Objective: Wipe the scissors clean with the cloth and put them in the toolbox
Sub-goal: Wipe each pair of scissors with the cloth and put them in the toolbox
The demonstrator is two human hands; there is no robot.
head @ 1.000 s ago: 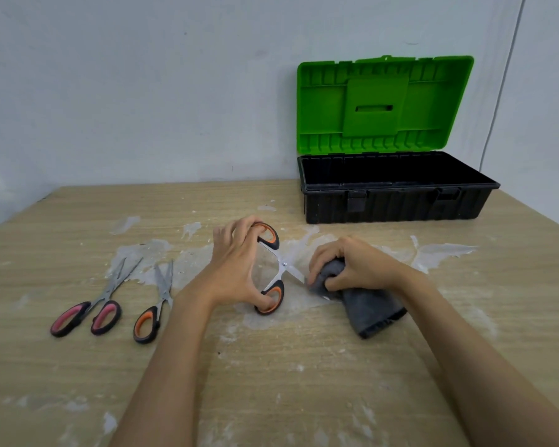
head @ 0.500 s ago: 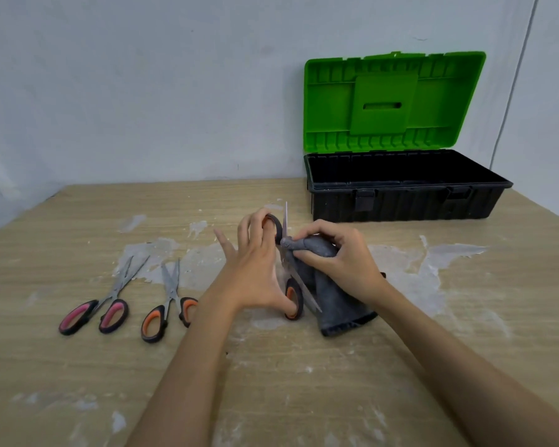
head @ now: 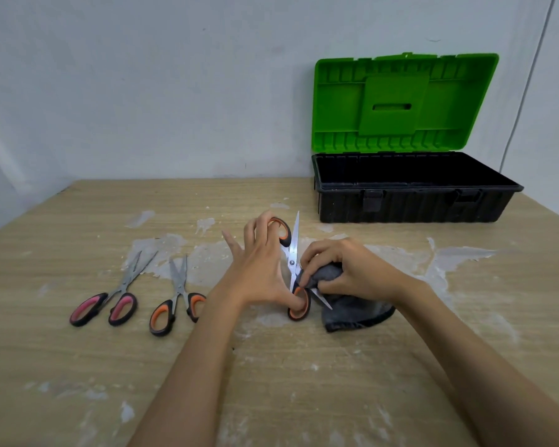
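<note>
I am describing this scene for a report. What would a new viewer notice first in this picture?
First, the toolbox at the back right of the table, its bright green lid raised. Next, at the centre, the left hand holds opened orange-handled scissors while the right hand presses a grey cloth on one blade. Two more scissors, pink-handled and orange-handled, lie at the left.

The right hand [head: 349,272] slid the cloth [head: 328,274] down the blade.
</note>
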